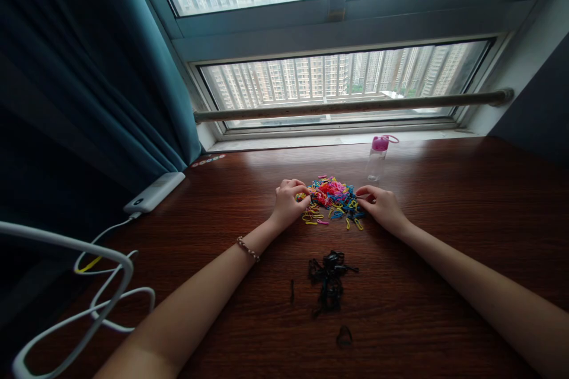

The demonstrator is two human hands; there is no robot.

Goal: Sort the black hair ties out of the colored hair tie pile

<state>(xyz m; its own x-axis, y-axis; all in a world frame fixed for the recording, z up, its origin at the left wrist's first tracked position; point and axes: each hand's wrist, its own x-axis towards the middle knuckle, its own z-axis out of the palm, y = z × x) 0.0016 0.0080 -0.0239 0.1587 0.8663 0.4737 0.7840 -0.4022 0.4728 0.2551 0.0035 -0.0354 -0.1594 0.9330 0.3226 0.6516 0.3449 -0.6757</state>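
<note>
A heap of small rubber bands (331, 192) in pink, red, yellow, blue and other colours lies on the wooden table. My left hand (290, 201) rests at its left edge with fingers curled; yellow bands show in the gap by the thumb, and whether they are gripped is unclear. At the right edge of the heap, my right hand (380, 206) has its thumb and fingertips pinched together beside dark and blue bands. What lies between those fingertips is too small to make out. Nearer to me sits a loose pile of black rubber bands (331, 287).
One black band (344, 336) lies close to me, another (292, 291) left of the black pile. Behind the heap stands a clear bottle (377, 163) with a pink lid. A white power bank (155, 194) with a looping white cable (127, 266) occupies the left, beside a blue curtain (146, 89).
</note>
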